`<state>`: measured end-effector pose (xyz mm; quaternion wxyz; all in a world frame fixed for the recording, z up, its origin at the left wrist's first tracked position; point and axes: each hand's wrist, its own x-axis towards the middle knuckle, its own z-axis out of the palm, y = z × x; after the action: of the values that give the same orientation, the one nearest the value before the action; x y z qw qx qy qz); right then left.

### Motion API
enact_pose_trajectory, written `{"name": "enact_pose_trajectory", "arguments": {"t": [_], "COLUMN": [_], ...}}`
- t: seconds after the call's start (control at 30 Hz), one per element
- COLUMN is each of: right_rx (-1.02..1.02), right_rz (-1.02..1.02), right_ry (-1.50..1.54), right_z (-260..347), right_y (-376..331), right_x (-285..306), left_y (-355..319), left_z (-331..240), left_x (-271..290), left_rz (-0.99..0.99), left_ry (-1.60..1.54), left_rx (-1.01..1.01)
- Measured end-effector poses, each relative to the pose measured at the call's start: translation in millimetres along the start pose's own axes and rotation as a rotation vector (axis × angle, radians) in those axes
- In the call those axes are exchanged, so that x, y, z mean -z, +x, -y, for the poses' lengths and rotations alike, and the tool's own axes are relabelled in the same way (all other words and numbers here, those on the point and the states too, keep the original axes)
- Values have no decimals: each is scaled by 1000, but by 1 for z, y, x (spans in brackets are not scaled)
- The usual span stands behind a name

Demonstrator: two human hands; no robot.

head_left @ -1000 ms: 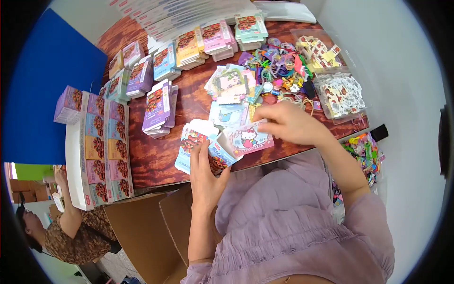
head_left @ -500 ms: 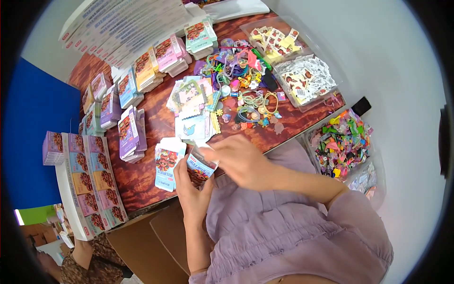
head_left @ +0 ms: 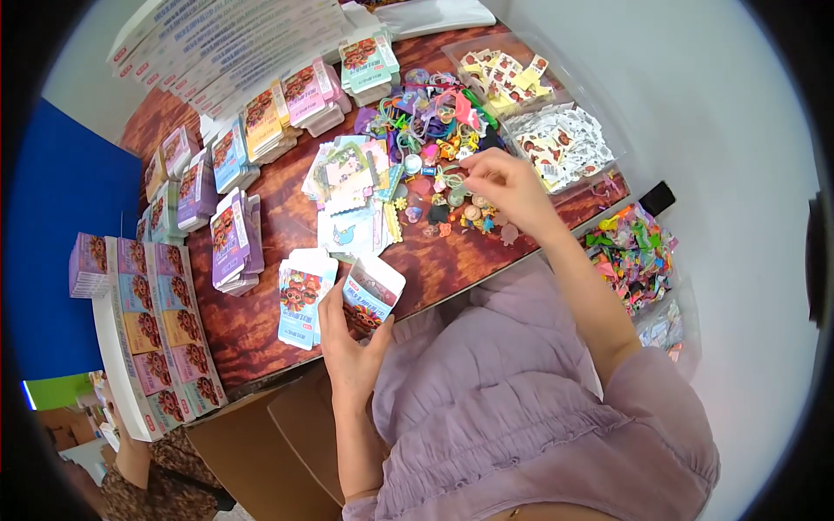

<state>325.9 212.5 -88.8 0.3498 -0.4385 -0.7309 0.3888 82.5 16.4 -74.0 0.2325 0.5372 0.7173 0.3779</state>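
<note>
The left hand [head_left: 352, 343] grips a small open-topped printed box [head_left: 372, 293], fingers curled around its lower body, the opening facing away from the palm. Just left of those fingers lies a flat stack of blue cartons [head_left: 304, 295]. The right hand [head_left: 504, 187] hovers over a pile of small colourful trinkets [head_left: 443, 187], fingertips pinched together; whether they hold anything cannot be told.
</note>
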Motion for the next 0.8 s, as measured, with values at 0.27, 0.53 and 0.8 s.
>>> {"name": "enact_pose_trajectory", "arguments": {"t": [0.27,0.53,0.8], "right_rx": [-377,-120,28], "right_rz": [224,461,314], "right_ry": [1007,138,-572], "right_z": [1,-1,13], "right_y": [11,-7,-44], "right_x": [-6,-27,-47], "left_y": [7,-2,10], "left_z": [2,8,7], "left_x": [-3,5,-9], "left_rz": [64,59,90], "left_ry": [-151,-56,25], "left_rx": [25,41,-74]}}
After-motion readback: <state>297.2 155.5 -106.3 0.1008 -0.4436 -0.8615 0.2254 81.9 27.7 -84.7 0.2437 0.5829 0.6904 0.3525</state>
